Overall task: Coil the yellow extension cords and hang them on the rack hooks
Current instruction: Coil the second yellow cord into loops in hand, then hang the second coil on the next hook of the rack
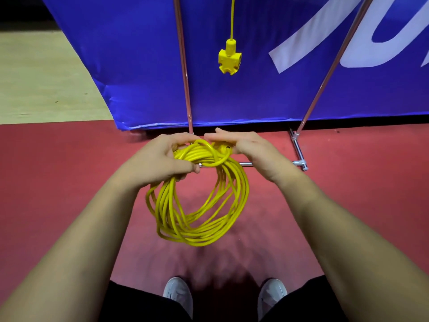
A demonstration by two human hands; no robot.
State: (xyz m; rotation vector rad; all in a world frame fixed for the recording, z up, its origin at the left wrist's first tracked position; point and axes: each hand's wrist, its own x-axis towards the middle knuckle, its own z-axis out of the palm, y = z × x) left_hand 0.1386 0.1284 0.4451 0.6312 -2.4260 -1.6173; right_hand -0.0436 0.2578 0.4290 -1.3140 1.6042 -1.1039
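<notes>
Where the far side of the scene is closed off, a large blue banner (139, 66) with white letters fills almost the whole width. Below it the red floor (58, 182) spreads toward the near side, and a strip of pale floor (34, 77) shows at the far left. In front of the banner stands the rack (183, 66), with two thin metal poles that rise from a low base bar on the red floor. The coiled yellow cord (199, 205) hangs in many loops in the middle of the view, above the red floor and just in front of the rack's base. One turn of cord is wound across the gathered top of the loops. The left hand (160, 161) grips this gathered top, with its fingers curled around the bundle. The right hand (250, 147) is just to the right, and its fingers lie almost straight over the top of the bundle. Its thumb is hidden, so I cannot tell whether it grips anything. Two light shoes (178, 296) stand at the near edge. Farther away, a second yellow cord (232, 17) hangs straight down between the poles, and it ends in a yellow socket block (229, 58) in front of the banner.
</notes>
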